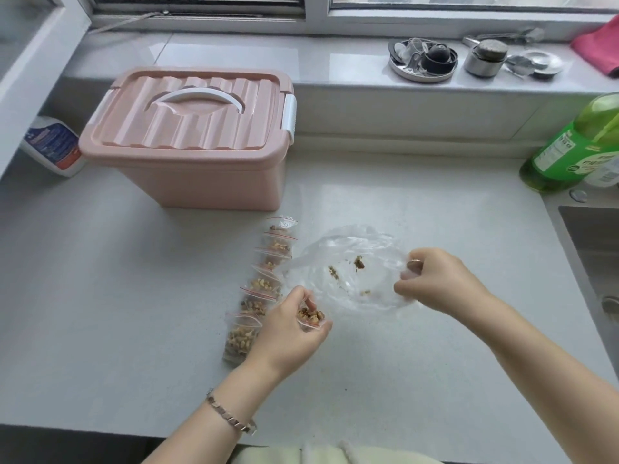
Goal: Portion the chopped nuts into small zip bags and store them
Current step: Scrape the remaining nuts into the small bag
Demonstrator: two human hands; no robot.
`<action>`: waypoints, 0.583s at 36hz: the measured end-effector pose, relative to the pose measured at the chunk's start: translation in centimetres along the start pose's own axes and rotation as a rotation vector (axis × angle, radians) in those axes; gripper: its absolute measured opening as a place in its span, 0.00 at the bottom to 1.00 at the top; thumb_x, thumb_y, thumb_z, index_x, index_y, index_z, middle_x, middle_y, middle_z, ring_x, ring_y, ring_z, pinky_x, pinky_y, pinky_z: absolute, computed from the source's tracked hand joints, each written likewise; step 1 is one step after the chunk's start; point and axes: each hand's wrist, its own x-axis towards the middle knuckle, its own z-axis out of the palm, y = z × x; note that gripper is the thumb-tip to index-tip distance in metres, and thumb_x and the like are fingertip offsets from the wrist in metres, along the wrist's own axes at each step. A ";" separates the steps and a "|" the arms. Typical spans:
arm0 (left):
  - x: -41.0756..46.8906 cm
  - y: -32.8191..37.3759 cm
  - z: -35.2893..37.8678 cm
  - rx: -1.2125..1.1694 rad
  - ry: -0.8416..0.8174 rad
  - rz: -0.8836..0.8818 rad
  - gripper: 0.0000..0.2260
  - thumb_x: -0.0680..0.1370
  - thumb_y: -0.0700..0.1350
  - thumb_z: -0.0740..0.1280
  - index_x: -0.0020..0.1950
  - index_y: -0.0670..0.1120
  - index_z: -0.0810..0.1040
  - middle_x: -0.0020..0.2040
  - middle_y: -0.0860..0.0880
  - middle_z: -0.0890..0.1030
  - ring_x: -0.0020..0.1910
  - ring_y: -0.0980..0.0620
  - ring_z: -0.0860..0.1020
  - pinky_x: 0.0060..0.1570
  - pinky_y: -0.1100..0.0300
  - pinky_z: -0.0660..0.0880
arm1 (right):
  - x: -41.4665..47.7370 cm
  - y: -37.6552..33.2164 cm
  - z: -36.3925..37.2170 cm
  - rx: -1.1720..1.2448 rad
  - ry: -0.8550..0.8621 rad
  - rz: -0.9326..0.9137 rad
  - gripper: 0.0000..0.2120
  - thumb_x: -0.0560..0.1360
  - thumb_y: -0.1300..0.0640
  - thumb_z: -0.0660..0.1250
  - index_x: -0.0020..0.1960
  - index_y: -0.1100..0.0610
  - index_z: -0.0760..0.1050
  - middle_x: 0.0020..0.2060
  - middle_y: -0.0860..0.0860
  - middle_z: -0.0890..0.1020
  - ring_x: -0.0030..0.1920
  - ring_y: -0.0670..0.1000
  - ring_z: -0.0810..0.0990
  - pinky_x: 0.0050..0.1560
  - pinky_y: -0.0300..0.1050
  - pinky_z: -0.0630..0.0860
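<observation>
The left hand [291,326] has its grip curled round a small zip bag [311,317], held mouth-up and packed with chopped nuts. A bracelet [231,413] sits on that wrist. At about two o'clock from it, the right hand [432,279] has its grip narrowed to a pinch on the right edge of a large clear plastic bag [351,249], which lies crumpled and spread on the tabletop [134,296] between the two hands. Only a few nut crumbs [359,262] show inside it.

A row of filled zip bags [259,289] lies on the tabletop just beside the left hand, running from its eight o'clock up towards its twelve o'clock, each bag overlapping the next and showing a red seal line.

Farther out at eleven o'clock stands a pink storage box [187,139], lid on, its white handle lying flat. A white bottle [53,145] with a blue label lies at the box's nine o'clock. At the right hand's two o'clock stands a green bottle [576,149], with a sink [596,256] at three o'clock. Metal kitchen pieces [422,60] and a pink cloth [599,48] rest on the windowsill at twelve to one o'clock.
</observation>
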 end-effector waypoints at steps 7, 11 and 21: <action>-0.4 1.1 -0.3 -0.020 -0.018 0.041 0.10 0.71 0.49 0.70 0.42 0.49 0.68 0.44 0.52 0.77 0.42 0.53 0.76 0.41 0.63 0.69 | 0.5 -0.8 -0.5 -0.016 0.025 0.033 0.15 0.68 0.62 0.65 0.30 0.54 0.59 0.26 0.47 0.61 0.27 0.49 0.58 0.27 0.40 0.54; -0.5 0.7 -0.2 0.002 -0.030 0.076 0.10 0.72 0.48 0.70 0.42 0.49 0.69 0.43 0.54 0.75 0.42 0.55 0.74 0.38 0.69 0.67 | 0.2 -1.1 -0.6 0.057 0.100 0.015 0.20 0.69 0.61 0.64 0.31 0.52 0.52 0.27 0.48 0.56 0.29 0.50 0.54 0.31 0.44 0.49; 0.2 -1.8 0.4 0.217 -0.003 0.349 0.09 0.71 0.44 0.69 0.42 0.45 0.69 0.44 0.52 0.71 0.46 0.54 0.68 0.48 0.67 0.65 | -1.0 1.3 0.8 -0.083 -0.163 0.138 0.23 0.69 0.49 0.70 0.31 0.54 0.55 0.27 0.48 0.57 0.28 0.50 0.57 0.31 0.44 0.52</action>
